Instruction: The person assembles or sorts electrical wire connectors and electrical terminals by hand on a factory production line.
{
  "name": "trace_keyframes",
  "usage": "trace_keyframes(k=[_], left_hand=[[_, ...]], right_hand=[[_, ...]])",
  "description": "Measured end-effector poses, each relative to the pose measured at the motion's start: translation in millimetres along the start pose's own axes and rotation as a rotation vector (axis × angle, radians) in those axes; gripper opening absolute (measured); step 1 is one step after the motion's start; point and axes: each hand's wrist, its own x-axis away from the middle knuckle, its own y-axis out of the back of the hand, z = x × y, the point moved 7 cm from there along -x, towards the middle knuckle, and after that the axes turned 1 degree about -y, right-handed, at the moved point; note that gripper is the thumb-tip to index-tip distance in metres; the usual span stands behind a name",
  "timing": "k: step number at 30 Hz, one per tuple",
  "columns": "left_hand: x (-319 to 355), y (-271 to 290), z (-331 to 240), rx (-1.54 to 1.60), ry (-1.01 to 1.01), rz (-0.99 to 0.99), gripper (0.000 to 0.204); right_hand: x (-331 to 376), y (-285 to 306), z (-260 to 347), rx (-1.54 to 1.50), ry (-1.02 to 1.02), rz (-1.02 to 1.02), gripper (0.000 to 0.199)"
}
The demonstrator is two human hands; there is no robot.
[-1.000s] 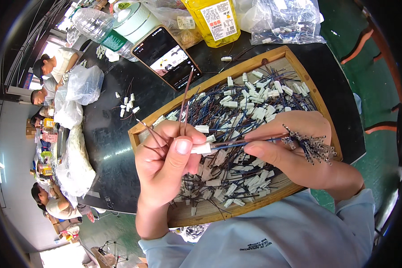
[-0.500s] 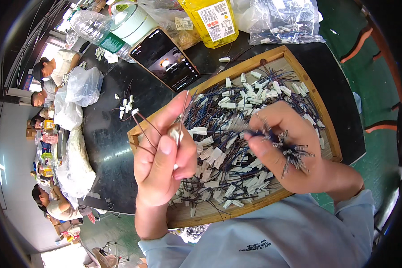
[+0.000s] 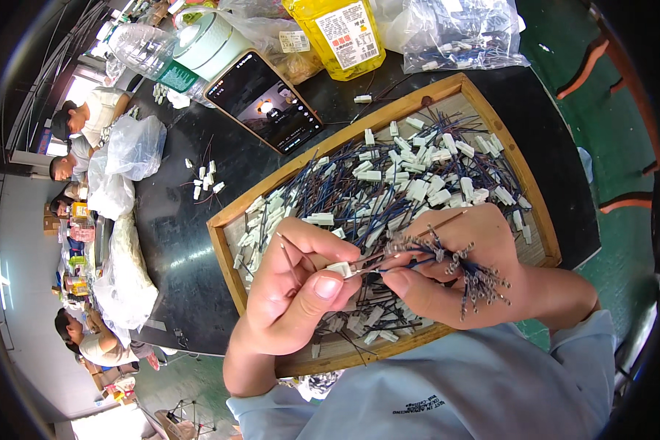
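Observation:
Over a wooden-rimmed tray (image 3: 500, 125), my left hand (image 3: 286, 301) pinches a small white plastic connector (image 3: 339, 270) between thumb and fingers. Brown wires run out of the connector, some past my left fingers and some toward the right hand. My right hand (image 3: 447, 297) is closed around a bundle of dark blue and brown wires (image 3: 478, 277), whose metal-tipped ends fan out past the palm. Its thumb and fingertip meet a wire close to the connector; whether a wire end is inside the housing I cannot tell. Beneath both hands lie many white connectors with wires (image 3: 374, 176).
A phone (image 3: 264, 103) with a lit screen lies beyond the tray, near a plastic bottle (image 3: 150, 55), a yellow pack (image 3: 337, 37) and a clear bag of wired parts (image 3: 458, 37). Loose connectors (image 3: 205, 180) sit on the black table, left. Several people work far left.
My left hand has come down and turned, bringing the connector across to the right hand. The two hands now meet at the wires; the right still grips its bundle.

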Motion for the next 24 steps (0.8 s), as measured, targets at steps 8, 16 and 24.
trace_keyframes(k=[8,16,24], left_hand=[[5.7,-7.0,-1.1,-0.318,-0.045,0.104,0.024],[2.0,-5.3,-4.9,-0.319,-0.012,0.054,0.022],[3.4,14.5,-16.5,-0.402,-0.059,-0.157,0.026]], right_hand=[[-4.5,-3.8,-3.5,-0.024,0.046,0.183,0.022],[-4.6,-3.8,-5.5,-0.019,0.016,0.141,0.010],[-6.6,16.1,-3.2,0.126,-0.214,-0.124,0.014]])
